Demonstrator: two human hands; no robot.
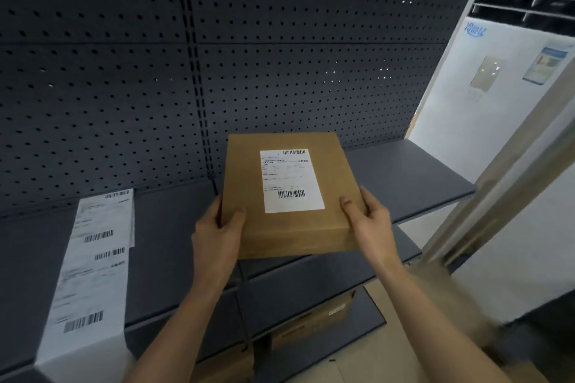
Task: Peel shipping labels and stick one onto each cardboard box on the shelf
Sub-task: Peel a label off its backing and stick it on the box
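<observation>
A flat brown cardboard box (329, 227) is held over the grey shelf (413, 183), its near end past the shelf's front edge. A white shipping label (291, 180) with barcodes is stuck on its top face. My left hand (217, 233) grips the box's near left corner, thumb on top. My right hand (367, 214) grips the near right corner, thumb on top too. A long strip of white labels (90, 277) lies on the shelf at the left, hanging over the front edge.
A dark pegboard wall (217, 56) backs the shelf. Lower shelves hold more brown boxes (314, 320). A white floor-standing air conditioner (485, 78) stands at the right, with a slanted beige post (497, 183) in front of it.
</observation>
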